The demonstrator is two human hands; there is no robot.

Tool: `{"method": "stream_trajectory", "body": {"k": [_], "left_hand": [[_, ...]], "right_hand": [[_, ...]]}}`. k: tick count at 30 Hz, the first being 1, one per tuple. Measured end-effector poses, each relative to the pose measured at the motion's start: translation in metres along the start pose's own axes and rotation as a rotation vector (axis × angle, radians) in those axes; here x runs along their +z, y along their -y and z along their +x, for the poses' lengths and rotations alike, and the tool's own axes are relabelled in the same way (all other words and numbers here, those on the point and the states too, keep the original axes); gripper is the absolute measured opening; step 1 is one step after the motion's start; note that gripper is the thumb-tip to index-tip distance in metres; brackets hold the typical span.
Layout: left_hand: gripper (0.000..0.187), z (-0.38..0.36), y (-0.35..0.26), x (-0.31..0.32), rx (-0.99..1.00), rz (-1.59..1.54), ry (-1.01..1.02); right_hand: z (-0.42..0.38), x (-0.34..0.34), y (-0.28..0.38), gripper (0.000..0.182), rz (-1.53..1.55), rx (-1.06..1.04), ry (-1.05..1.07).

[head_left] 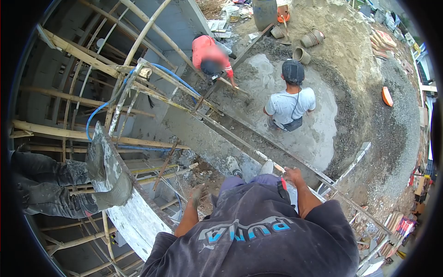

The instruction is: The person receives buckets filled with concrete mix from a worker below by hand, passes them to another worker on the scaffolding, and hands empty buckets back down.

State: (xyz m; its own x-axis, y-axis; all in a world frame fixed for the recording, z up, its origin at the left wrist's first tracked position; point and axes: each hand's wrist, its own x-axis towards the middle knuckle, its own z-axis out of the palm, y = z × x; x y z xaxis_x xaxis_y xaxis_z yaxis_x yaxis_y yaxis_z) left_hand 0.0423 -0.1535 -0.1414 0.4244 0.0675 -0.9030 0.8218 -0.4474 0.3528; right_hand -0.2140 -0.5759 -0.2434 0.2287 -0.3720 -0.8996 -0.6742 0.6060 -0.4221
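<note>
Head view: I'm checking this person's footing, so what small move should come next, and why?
Perhaps bring the left hand to the rail too: only the right hand appears to rest there, the left looks empty, and people are working below.

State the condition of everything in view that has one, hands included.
Left hand: off the metal rail, grip unclear
Right hand: on the rail, grip partly hidden
Nested buckets: tipped on their side
Blue barrel: upright
Wet grey mix: spread on the ground
Blue hose: curved, uncoiled
White board: splattered
Boots: caked grey, on the board
</note>
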Motion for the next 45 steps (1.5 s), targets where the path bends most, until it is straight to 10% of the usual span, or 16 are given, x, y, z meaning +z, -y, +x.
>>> {"method": "stream_trajectory", "body": {"k": [45], "left_hand": [[0.029, -0.005, -0.010, 0.009, 0.010, 0.022, -0.016]], "right_hand": [[0.018, -0.012, -0.025, 0.037, 0.026, -0.092, -0.011]]}}
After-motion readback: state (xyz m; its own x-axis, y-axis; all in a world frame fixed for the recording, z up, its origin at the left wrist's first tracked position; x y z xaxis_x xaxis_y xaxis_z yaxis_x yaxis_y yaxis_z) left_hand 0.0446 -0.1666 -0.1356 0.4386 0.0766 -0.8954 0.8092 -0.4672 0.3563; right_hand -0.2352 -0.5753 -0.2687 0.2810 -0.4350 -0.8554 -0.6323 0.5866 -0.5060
